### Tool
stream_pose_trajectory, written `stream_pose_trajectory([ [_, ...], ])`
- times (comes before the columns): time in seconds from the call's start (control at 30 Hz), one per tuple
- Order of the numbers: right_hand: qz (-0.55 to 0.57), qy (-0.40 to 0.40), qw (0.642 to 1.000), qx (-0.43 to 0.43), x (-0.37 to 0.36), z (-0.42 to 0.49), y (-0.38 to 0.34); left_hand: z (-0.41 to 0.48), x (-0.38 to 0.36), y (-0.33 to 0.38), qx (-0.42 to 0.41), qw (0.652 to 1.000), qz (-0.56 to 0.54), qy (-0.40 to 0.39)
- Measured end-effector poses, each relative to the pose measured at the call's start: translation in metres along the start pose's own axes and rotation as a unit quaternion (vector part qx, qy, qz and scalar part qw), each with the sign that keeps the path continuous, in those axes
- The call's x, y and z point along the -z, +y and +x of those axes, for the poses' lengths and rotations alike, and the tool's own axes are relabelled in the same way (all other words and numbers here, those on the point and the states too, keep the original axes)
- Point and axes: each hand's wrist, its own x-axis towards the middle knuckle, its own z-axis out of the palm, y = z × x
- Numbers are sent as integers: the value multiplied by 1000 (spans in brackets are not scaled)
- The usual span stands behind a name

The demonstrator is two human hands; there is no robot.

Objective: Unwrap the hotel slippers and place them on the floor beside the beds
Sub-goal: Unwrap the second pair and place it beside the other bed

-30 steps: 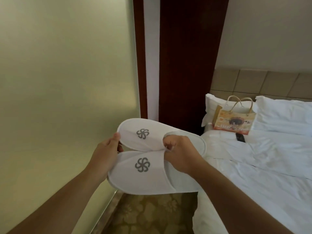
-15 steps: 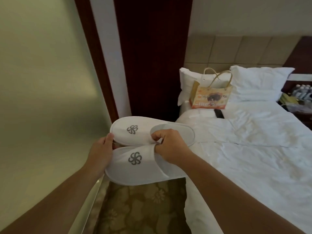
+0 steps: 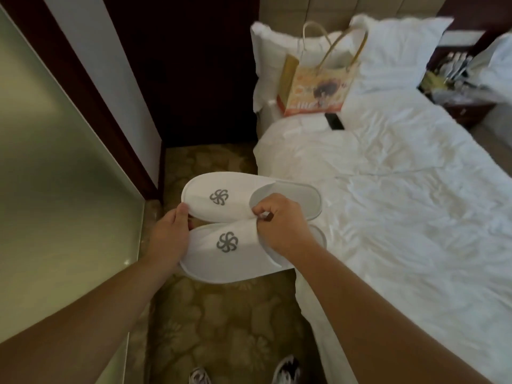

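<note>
The bed [image 3: 401, 217] carries a rumpled white duvet and two white pillows [image 3: 393, 51] at its head. A printed paper bag [image 3: 315, 90] stands against them, with a flat dark object [image 3: 333, 121] just before it. The floor [image 3: 221, 328] has floral gold carpet, and two sneaker toes [image 3: 285, 370] show at the near edge.

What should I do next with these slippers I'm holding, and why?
Probably lower the slippers onto the carpet beside the bed. No wrapping shows on them, your left hand holds the toes, your right hand pinches the openings, and the carpet lies right below.
</note>
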Motion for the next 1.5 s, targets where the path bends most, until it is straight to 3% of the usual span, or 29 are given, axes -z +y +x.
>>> stream_pose_trajectory([
  [0.17,15,-1,999,-33,-22,37,70,37,-62,-20,5,1000,7,-9],
  [0.47,63,-81,989,-106,-96,106,207,111,-172,-91,105,992,69,13],
  [0.7,53,-134,980,-134,-192,150,318,184,-243,-204,189,976,66,-91],
  [1.0,46,-122,978,-160,-348,179,483,298,-359,-363,226,955,96,-168],
  [1.17,17,-127,978,-166,-421,191,570,356,-406,-435,174,939,190,-229],
  [1.33,3,-139,971,-196,-471,201,636,402,-445,-472,75,875,344,-333],
  [1.5,-15,-150,968,-201,-501,209,678,413,-496,-481,-47,853,400,-331],
])
